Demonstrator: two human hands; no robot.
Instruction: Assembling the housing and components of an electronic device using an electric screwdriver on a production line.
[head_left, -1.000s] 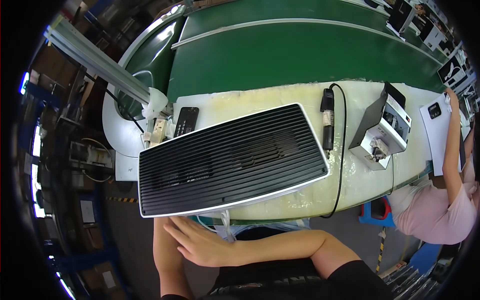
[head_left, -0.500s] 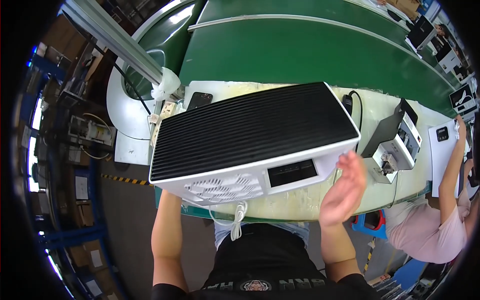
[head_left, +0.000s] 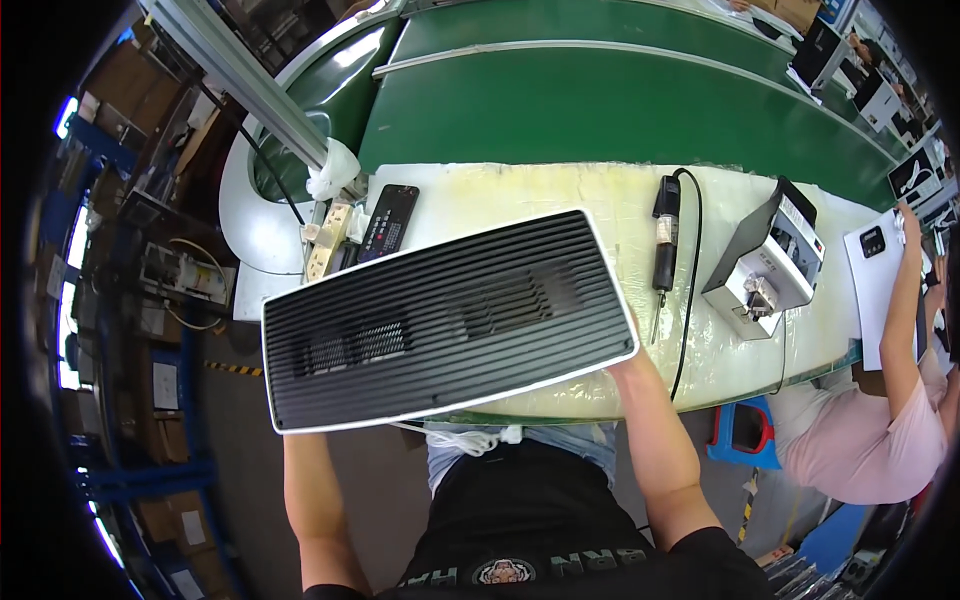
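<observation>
A boxy white appliance [head_left: 450, 312] with a black ribbed face is held up at a slant in front of me, its ribbed side toward me. Vent openings show through the ribs. My right hand [head_left: 632, 362] grips its lower right corner, most of the fingers hidden behind it. At the lower left end, my left forearm [head_left: 312, 490] runs up under the appliance and supports it; that hand is out of sight behind it. A bundled white power cord [head_left: 475, 440] hangs below the appliance's lower edge, near my lap.
An electric screwdriver [head_left: 665, 235] with a black cable lies on the film-covered bench [head_left: 520, 190]. To its right stands a partly open grey-white device [head_left: 765, 270]. A black remote-like slab [head_left: 390, 222] and a power strip [head_left: 328, 242] are at left. A co-worker in pink [head_left: 870, 430] sits at right.
The appliance has tipped and shifted left and toward me, so its white vented front with the dark panel no longer shows. My right hand, free before, has taken hold of its right corner.
</observation>
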